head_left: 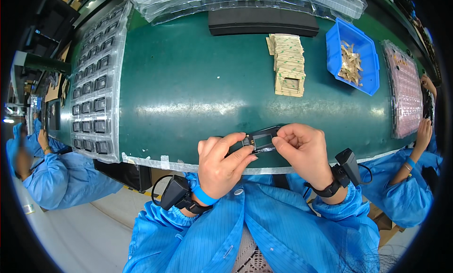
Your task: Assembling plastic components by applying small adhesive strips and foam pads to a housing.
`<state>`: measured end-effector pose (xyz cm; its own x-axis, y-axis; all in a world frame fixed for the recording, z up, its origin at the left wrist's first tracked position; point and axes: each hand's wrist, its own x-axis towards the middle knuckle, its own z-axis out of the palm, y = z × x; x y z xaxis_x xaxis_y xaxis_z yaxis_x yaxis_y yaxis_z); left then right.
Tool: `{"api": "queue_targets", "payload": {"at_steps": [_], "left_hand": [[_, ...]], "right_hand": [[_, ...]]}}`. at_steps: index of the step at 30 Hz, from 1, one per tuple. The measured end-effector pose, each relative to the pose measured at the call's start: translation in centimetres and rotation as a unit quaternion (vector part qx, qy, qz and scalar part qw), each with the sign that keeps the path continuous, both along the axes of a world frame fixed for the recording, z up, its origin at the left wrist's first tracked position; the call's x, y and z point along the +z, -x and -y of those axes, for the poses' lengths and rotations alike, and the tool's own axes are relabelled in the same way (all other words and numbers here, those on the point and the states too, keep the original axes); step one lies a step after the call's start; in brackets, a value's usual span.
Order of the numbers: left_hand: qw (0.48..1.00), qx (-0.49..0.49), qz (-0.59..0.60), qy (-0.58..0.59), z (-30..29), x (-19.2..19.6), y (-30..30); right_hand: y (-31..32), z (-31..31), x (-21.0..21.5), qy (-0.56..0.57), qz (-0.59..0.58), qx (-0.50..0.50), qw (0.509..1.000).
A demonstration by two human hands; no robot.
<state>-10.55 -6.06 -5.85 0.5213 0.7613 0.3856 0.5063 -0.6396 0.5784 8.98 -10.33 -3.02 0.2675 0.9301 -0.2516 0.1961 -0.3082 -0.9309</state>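
"Where's the black part?"

"At the near edge of the bench, between both hands, probably so each can steady one end close to the body."

"And the things around it?"

"The pale frames overlap in a row on the far right, likely so each edge is easy to catch. The blue bin sits right of them, the clear tray far off left."

"The fingers?"

"The left hand's are clamped on the left end. The right hand's thumb and forefinger close on the right end; whether something thin is between them, I can't tell."
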Motion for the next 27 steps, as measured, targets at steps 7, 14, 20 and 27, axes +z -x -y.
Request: {"api": "queue_targets", "payload": {"at_steps": [7,14,20,27], "left_hand": [[1.000,-0.001,-0.011,-0.008,0.01,0.10,-0.04],[1.000,-0.005,-0.012,-0.005,-0.01,0.14,0.04],[1.000,-0.001,-0.009,0.000,0.04,-0.03,0.01],[0.999,-0.015,-0.044,-0.012,0.05,0.19,-0.16]], "right_hand": [[0.10,0.01,0.09,-0.004,0.000,-0.002,1.000],[0.25,-0.22,-0.02,-0.024,0.033,0.006,0.999],[0.27,-0.15,0.04,-0.031,0.050,0.010,0.998],[0.20,-0.14,0.04,-0.040,0.049,0.009,0.998]]}}
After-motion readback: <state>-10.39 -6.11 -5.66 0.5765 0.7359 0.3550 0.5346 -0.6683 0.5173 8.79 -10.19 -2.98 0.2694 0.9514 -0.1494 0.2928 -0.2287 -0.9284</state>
